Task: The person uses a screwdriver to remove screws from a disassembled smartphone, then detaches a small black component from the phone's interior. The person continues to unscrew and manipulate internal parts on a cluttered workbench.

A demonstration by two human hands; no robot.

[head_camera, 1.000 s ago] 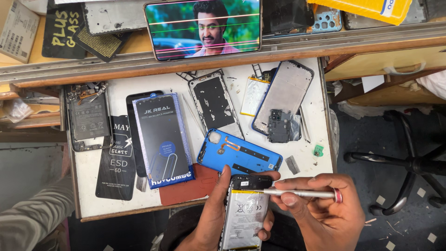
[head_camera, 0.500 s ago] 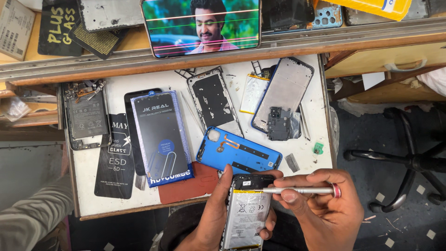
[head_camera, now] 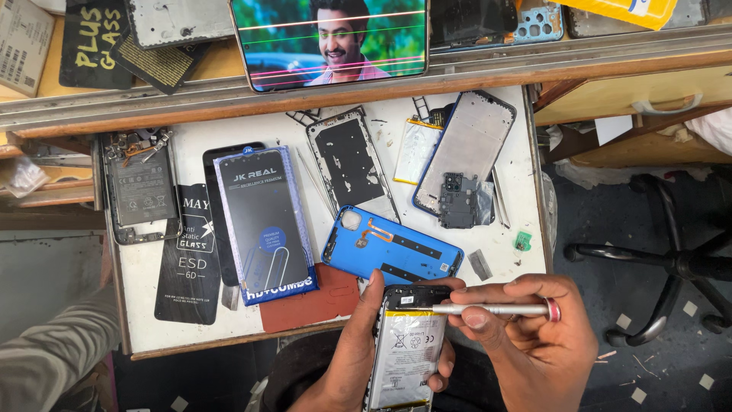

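Opened phone (head_camera: 404,351): back off, silver battery exposed, black frame.
Left hand (head_camera: 354,358): fingers curled around phone's edges.
Right hand (head_camera: 534,336): fingertips pinching silver screwdriver (head_camera: 496,310), tip at phone's top.

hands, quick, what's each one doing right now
Left hand: closed around the opened phone, battery side up.
Right hand: closed on the silver screwdriver, tip at the phone's top.

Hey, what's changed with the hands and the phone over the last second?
Hardly anything. The left hand still holds the opened phone, and the right hand still keeps the silver screwdriver with its tip at the phone's top edge. The blue back cover and other parts on the white tray lie as before; only the camera drifted slightly.
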